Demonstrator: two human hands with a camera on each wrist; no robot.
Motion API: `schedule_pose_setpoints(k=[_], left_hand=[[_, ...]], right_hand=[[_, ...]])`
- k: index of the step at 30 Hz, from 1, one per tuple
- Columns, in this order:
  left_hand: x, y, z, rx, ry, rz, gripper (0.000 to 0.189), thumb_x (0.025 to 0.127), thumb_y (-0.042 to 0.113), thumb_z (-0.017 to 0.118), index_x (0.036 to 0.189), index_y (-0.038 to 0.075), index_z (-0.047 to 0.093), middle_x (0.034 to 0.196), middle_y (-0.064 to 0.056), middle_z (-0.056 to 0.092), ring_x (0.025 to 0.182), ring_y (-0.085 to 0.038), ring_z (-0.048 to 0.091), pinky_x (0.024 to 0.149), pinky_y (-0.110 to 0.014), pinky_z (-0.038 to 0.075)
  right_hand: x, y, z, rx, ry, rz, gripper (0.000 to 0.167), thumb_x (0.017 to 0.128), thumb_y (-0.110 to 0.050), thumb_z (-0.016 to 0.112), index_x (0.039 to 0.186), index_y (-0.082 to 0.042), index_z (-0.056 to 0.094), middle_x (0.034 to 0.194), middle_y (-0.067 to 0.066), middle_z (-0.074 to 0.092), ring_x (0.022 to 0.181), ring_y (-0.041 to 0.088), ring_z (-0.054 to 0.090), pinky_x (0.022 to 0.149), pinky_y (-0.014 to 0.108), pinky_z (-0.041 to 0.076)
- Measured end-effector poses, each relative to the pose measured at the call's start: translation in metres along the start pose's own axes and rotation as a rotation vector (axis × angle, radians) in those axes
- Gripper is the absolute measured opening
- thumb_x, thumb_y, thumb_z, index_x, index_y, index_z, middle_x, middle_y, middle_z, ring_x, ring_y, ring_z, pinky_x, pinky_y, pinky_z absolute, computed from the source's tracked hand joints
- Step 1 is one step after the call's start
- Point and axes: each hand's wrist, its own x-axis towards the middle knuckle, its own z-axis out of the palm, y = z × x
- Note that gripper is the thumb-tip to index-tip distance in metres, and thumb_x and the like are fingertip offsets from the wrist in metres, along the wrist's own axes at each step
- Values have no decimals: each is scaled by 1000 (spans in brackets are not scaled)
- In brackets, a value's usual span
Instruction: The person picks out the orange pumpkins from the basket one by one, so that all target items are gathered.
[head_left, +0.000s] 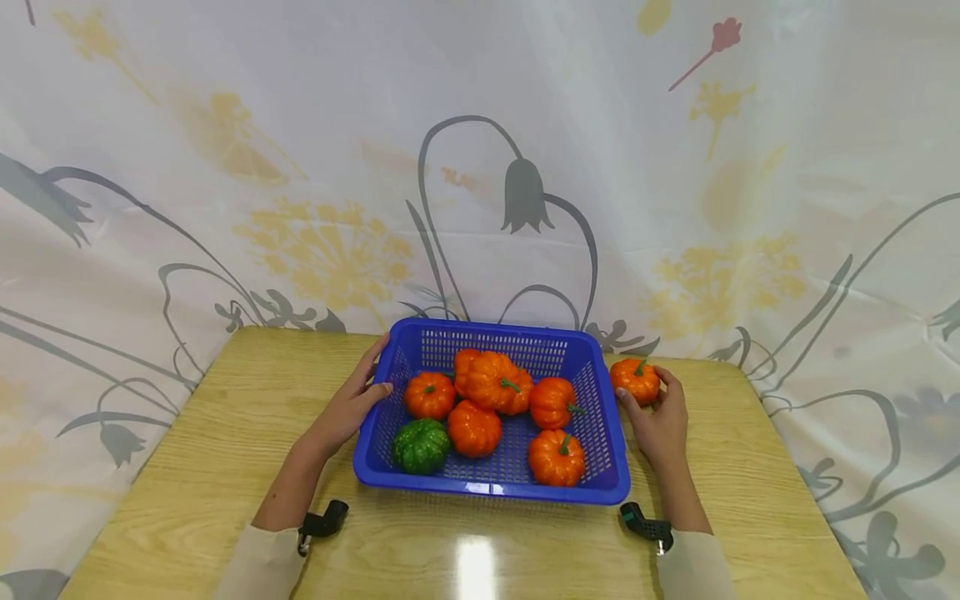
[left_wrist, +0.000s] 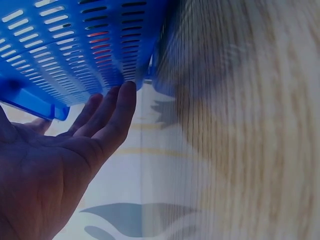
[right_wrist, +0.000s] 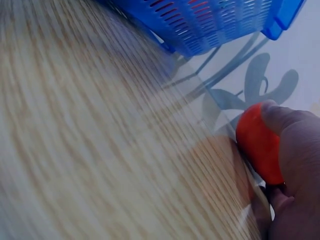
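Head view is showing the right hand (head_left: pixel 662 421) pinching an orange pumpkin (head_left: pixel 634 380) between thumb and fingers, near the far edge of the desk (head_left: pixel 217 442), just right of the blue basket (head_left: pixel 540 493). Fingers nearly straight, the left hand (head_left: pixel 347 410) is touching the basket's left side; a green pumpkin (head_left: pixel 422 447) is lying inside.

We find no legible text, brand or number in any of the three views. On the patterned backdrop (head_left: pixel 480 58), in the head view, we note one small, faint orange mark (head_left: pixel 461 178) left of the grey bell-shaped flower (head_left: pixel 524 192); its strokes resemble lettering but are too blurred for us to read. On the black device (head_left: pixel 647 528) at the right wrist we note a green patch (head_left: pixel 628 516), too small for us to tell whether it carries print. We read nothing on the blue basket (head_left: pixel 491 490).
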Motion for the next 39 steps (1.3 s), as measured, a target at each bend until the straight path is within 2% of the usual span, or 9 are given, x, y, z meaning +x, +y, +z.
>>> schedule_pose_setpoints(k=[7,14,19,24,28,31,35,39], left_hand=[[0,-1,0,-20,-6,1,76,110,13,46,173,29,6,171,-27,20,151,-51,33,103,-57,52],[1,0,0,-32,-9,11,76,110,12,45,173,32,8,171,-26,20,151,-51,34,101,-52,54],[1,0,0,-31,-4,8,75,110,12,45,173,32,8,171,-26,20,151,-51,34,102,-53,54],[1,-1,1,-38,-7,7,76,110,11,45,173,30,7,171,-27,20,149,-53,35,101,-56,55],[1,-2,1,-41,-7,9,76,110,11,45,173,30,7,171,-28,21,148,-54,36,100,-56,56],[1,-1,1,-41,-7,9,76,110,12,45,173,29,7,171,-27,20,149,-53,35,101,-58,55],[1,-1,1,-39,-10,7,75,111,13,46,173,29,6,173,-26,18,152,-52,32,103,-60,52],[0,0,1,-40,-11,2,75,111,13,45,173,31,6,174,-25,16,153,-51,30,105,-61,51]], right_hand=[[0,-1,-1,-6,3,-1,78,96,-16,80,159,3,37,160,29,41,143,50,48,115,58,41],[0,-1,-1,-52,7,-20,80,95,-15,80,159,6,37,158,33,41,142,52,47,115,59,40],[0,-1,-2,-75,-1,-28,83,94,-14,81,160,9,34,158,35,40,142,53,46,116,60,39],[-2,-4,-3,-76,-7,-18,85,95,-16,80,161,9,33,160,35,37,144,54,43,117,59,38],[-5,-14,-8,-27,-5,-9,84,97,-19,79,161,8,32,162,33,34,148,52,40,119,58,35],[-8,-24,-13,-19,27,-19,80,98,-20,76,160,8,34,161,32,36,150,49,37,122,58,32],[-9,-35,-20,-47,111,-67,72,98,-18,74,155,11,41,157,32,42,149,48,37,122,57,32],[-9,-45,-26,-11,155,-105,70,97,-15,75,152,13,43,155,31,44,148,47,39,123,55,32]])
